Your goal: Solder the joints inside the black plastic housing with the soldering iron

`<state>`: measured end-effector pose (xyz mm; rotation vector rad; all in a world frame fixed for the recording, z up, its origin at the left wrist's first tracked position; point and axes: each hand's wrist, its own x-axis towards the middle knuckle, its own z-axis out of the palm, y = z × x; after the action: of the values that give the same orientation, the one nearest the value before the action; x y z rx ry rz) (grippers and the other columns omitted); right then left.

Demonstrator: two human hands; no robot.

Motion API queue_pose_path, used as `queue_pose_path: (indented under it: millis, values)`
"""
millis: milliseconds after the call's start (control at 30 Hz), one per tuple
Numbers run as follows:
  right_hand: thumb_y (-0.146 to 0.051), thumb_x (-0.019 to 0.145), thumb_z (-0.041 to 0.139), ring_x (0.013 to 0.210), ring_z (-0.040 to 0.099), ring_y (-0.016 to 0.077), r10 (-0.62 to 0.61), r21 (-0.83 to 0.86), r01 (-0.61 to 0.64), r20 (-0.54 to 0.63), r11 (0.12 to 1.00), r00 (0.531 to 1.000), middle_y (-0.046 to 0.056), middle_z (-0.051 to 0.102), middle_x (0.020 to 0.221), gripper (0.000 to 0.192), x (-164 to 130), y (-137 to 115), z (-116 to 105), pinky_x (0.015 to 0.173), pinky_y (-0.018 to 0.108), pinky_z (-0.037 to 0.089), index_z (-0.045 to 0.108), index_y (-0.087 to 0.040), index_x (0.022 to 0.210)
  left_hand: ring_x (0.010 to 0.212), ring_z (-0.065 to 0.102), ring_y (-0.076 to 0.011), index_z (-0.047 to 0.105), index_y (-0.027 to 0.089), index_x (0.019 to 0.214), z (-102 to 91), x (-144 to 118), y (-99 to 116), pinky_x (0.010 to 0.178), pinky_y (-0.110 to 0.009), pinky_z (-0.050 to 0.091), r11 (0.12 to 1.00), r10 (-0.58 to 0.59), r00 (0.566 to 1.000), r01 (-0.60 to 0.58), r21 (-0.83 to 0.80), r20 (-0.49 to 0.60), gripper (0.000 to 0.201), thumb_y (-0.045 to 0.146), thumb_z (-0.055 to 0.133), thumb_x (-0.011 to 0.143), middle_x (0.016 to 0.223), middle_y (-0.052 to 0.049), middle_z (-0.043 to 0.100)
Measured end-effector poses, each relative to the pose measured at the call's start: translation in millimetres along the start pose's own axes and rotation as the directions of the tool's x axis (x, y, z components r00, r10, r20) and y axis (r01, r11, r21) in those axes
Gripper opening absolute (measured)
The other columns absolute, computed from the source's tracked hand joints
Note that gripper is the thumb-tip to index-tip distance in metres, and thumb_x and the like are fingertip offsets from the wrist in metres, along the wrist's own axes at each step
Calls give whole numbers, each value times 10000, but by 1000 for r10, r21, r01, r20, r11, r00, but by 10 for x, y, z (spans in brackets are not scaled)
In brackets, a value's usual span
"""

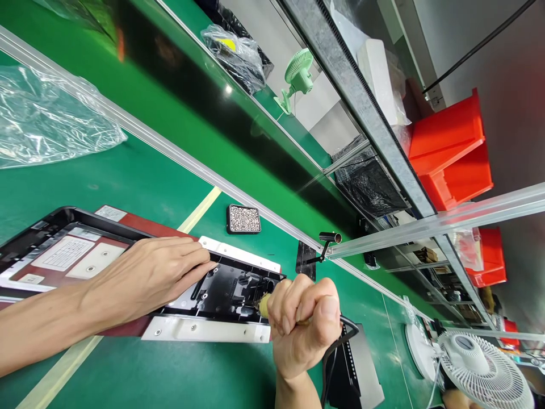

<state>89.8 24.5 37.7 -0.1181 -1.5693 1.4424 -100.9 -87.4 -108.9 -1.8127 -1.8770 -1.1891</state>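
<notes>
Left hand [149,275] flat, open, steadying black plastic housing [225,292]; right hand [304,329] fisted around yellow-handled screwdriver [264,305] for downward pressure.

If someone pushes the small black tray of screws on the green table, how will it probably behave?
The tray is low and flat, so it would probably slide on the table rather than tip. It looks filled to the rim with loose screws, so a quick push may spill some. It is likely rather heavy for its size. Neither the left hand nor the right hand touches it.
</notes>
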Motion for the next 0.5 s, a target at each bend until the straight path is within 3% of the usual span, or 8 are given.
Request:
queue_pose_path:
  millis: [500]
  values:
    - [-377, 1317, 513, 416, 211, 65, 6, 14, -6, -4, 1000, 1000, -99, 305, 582, 545, -14, -24, -10, 416, 146, 309, 401, -243, 801, 694, 681, -222, 725, 265, 923, 30, -19, -31, 723, -434, 469, 1000, 9, 1000, -9, 6, 8, 484, 362, 522, 1352, 779, 35, 724]
